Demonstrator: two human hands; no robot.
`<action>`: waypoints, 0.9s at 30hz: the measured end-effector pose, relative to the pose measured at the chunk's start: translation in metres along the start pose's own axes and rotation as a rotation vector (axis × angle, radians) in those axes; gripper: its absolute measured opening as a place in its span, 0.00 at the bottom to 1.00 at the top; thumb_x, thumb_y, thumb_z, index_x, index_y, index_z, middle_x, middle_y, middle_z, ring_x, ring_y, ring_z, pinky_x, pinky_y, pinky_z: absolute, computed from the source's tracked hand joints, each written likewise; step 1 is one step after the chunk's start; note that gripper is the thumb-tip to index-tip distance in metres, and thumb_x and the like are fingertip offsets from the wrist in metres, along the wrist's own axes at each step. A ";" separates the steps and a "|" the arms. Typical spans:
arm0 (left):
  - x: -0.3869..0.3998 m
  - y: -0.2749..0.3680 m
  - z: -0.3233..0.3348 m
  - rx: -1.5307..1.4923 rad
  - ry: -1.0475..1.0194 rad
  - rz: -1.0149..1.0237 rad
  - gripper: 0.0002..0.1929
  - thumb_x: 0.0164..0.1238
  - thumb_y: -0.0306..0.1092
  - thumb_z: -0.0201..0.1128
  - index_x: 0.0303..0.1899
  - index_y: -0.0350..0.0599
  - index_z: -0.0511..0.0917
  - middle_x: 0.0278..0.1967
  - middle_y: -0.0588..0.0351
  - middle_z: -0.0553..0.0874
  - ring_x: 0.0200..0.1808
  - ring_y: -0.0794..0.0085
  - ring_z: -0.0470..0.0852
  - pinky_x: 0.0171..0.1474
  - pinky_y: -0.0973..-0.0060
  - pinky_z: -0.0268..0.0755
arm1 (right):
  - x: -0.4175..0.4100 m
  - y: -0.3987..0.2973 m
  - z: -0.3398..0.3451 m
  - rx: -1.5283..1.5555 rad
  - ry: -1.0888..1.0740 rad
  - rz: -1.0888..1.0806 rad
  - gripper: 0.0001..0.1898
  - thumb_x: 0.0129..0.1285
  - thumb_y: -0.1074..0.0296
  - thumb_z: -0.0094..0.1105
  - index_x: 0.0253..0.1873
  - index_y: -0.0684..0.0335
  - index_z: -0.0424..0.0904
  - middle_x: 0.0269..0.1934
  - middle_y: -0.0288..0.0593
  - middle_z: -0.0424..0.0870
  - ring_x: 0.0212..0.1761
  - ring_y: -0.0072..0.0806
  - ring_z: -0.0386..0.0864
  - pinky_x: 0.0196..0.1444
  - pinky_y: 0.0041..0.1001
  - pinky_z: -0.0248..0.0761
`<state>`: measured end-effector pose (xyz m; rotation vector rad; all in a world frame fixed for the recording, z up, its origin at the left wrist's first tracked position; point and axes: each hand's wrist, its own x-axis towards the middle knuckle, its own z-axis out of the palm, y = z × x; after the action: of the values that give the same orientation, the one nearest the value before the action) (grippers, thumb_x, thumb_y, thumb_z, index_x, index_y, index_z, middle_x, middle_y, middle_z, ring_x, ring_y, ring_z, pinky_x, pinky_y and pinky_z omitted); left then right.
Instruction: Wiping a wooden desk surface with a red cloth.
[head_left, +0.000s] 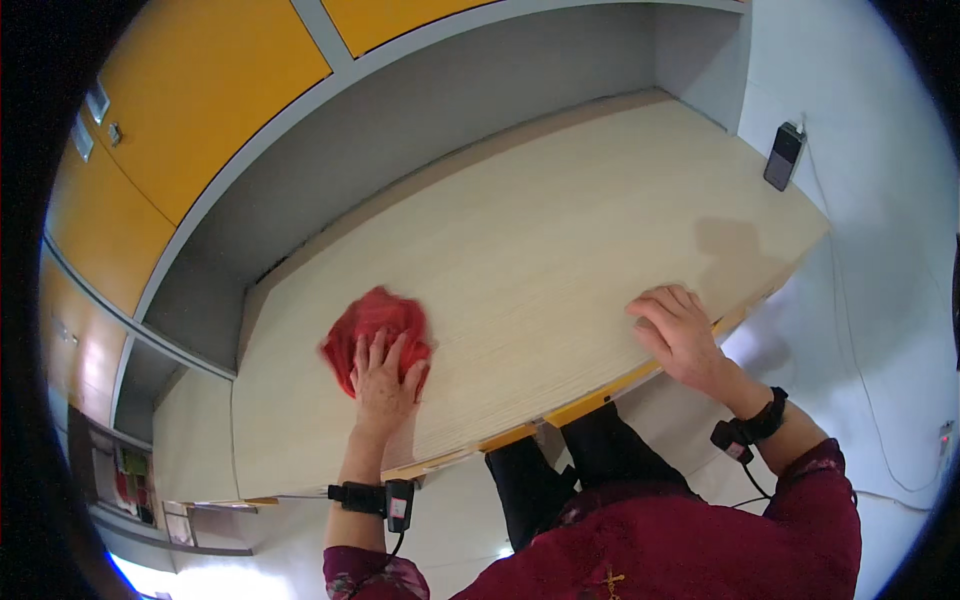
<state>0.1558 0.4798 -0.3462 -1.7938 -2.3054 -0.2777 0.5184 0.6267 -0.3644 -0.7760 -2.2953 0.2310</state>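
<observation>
A crumpled red cloth (381, 311) lies on the left part of the pale wood-look desktop (525, 247). My left hand (384, 386) presses flat on the cloth with its fingers spread, the cloth showing around the fingertips and slightly blurred. Near the front edge at the right, my right hand (675, 330) rests on the desktop with its fingers bent and nothing visible in them. The underside of the right palm is hidden. Both wrists wear black straps with small devices.
A black phone-like device (784, 156) with a cable stands at the desktop's right rear edge, by the white wall (877, 247). Grey panels border the back, below yellow cabinet doors (217, 90). Yellow drawer fronts (600, 391) run under the front edge. Cables hang along the wall.
</observation>
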 end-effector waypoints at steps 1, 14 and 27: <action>-0.002 -0.005 0.000 0.039 0.013 -0.043 0.26 0.63 0.48 0.60 0.60 0.50 0.71 0.64 0.48 0.67 0.68 0.44 0.57 0.63 0.45 0.56 | 0.001 -0.003 0.003 -0.022 -0.001 0.000 0.13 0.59 0.64 0.58 0.47 0.59 0.76 0.44 0.41 0.77 0.51 0.39 0.71 0.54 0.39 0.59; -0.001 0.162 -0.002 -0.914 -0.012 0.467 0.23 0.55 0.36 0.67 0.53 0.45 0.77 0.59 0.46 0.75 0.63 0.53 0.69 0.62 0.58 0.62 | 0.029 -0.027 0.028 0.152 0.136 -0.031 0.17 0.60 0.60 0.58 0.53 0.57 0.72 0.53 0.47 0.74 0.55 0.45 0.71 0.56 0.45 0.63; -0.044 0.072 0.009 -0.247 0.304 -0.082 0.24 0.66 0.39 0.56 0.59 0.36 0.68 0.61 0.39 0.69 0.67 0.42 0.59 0.67 0.51 0.53 | 0.034 -0.033 0.045 -0.028 -0.288 -0.265 0.24 0.53 0.55 0.58 0.57 0.50 0.74 0.60 0.44 0.69 0.62 0.46 0.63 0.57 0.50 0.59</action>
<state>0.2353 0.4587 -0.3651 -1.6241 -2.2044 -0.8213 0.4536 0.6225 -0.3666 -0.4677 -2.6483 0.1996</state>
